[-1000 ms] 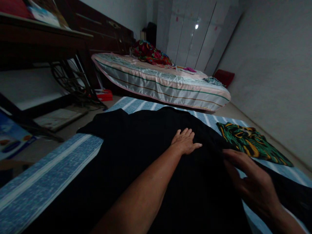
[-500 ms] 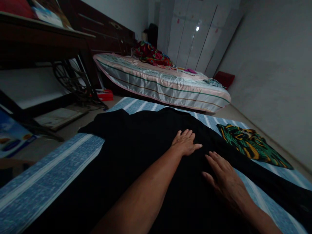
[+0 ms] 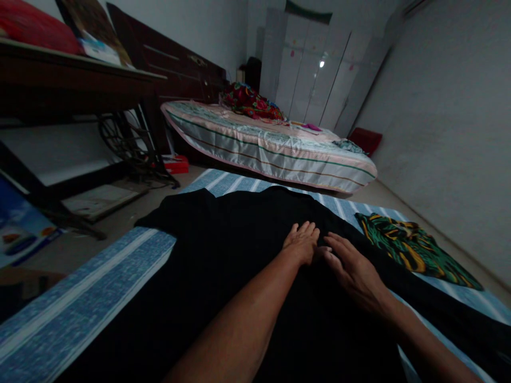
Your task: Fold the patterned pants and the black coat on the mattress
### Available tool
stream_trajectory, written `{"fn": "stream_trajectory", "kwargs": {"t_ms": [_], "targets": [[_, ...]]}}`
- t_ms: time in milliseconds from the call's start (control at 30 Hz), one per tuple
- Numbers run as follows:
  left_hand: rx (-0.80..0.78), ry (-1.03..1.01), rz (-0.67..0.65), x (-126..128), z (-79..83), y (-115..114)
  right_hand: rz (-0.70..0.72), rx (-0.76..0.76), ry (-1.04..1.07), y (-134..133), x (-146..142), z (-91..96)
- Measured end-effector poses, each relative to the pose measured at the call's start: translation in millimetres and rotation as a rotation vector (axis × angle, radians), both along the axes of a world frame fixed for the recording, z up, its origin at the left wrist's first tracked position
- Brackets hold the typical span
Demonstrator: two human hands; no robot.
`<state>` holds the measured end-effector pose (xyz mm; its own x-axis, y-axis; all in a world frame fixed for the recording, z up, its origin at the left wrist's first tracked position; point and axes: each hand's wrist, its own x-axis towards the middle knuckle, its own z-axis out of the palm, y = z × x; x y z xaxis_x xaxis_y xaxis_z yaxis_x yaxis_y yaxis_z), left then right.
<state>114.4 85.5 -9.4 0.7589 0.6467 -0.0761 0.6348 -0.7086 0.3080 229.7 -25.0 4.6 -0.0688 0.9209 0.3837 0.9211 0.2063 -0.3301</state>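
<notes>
A black long-sleeved garment (image 3: 223, 255) lies spread out, one sleeve running off to the lower right. Under it is a blue-and-white striped sheet (image 3: 107, 287). My left hand (image 3: 301, 242) rests flat on the upper part of the garment with its fingers outstretched. Just to its right, my right hand (image 3: 353, 266) is open over the cloth, its thumb close to the left hand's thumb. Whether the right palm presses on the fabric I cannot tell. Nothing shows in either hand.
A folded green, black and yellow patterned cloth (image 3: 415, 250) lies on the sheet at the right. Beyond stands a bed (image 3: 271, 146) with a red floral blanket (image 3: 251, 101). A treadle sewing-machine table (image 3: 80, 80) is at the left, and a white wardrobe (image 3: 307, 74) at the back.
My right hand has moved up and left across the garment, nearer to my left hand. The left hand stays at about the same place on the cloth. The view has tilted slightly upward.
</notes>
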Motion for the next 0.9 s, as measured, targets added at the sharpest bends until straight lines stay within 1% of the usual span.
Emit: {"fn": "stream_trajectory", "kwargs": {"t_ms": [33, 100, 133, 167, 200, 267, 333, 400, 500, 600, 633, 700, 767, 800, 900], "targets": [[0.013, 0.019, -0.011, -0.1, 0.0, 0.2, 0.056, -0.010, 0.028, 19.4, -1.0, 3.4], [0.049, 0.024, -0.037, 0.0, -1.1, 0.7, 0.092, -0.033, 0.032, 61.9, 0.5, 4.0], [0.063, 0.007, -0.042, 0.0, -2.0, 1.0, 0.079, -0.092, -0.002, 82.9, 2.9, 1.5], [0.069, -0.018, -0.039, 0.1, -3.0, 1.3, 0.031, -0.169, -0.035, 102.1, 6.0, -2.3], [0.064, -0.045, -0.026, 0.2, -3.9, 1.4, -0.002, -0.200, -0.038, 118.6, 9.5, -6.8], [0.033, -0.077, 0.009, 0.6, -5.3, 1.4, -0.064, -0.240, -0.039, 142.0, 16.4, -15.5], [0.003, -0.075, 0.030, 1.2, -5.6, 1.1, -0.102, -0.248, -0.037, 152.2, 21.1, -20.5], [-0.005, -0.086, 0.040, 1.7, -5.2, 0.9, -0.122, -0.236, -0.041, 151.5, 22.2, -20.2], [0.024, -0.121, 0.026, 1.8, -4.7, 1.4, -0.146, -0.189, -0.045, 135.6, 15.8, -11.8], [0.062, -0.094, -0.026, 0.0, -5.4, 3.1, -0.151, -0.143, -0.035, 106.3, 2.5, -1.8], [0.064, -0.085, -0.043, -1.1, -5.8, 3.7, -0.131, -0.130, -0.024, 94.8, -2.1, 0.5], [0.010, -0.112, -0.038, -3.6, -6.6, 4.3, -0.056, -0.104, 0.011, 72.0, -9.5, 2.4], [-0.076, -0.177, 0.001, -5.6, -7.3, 4.6, 0.012, -0.102, 0.036, 53.1, -12.2, -0.1], [-0.113, -0.215, 0.023, -6.2, -7.5, 4.9, 0.024, -0.118, 0.041, 46.1, -11.5, -3.0], [-0.165, -0.334, 0.074, -4.8, -7.9, 9.1, -0.033, -0.183, 0.019, 35.0, -3.4, -16.1]]}}
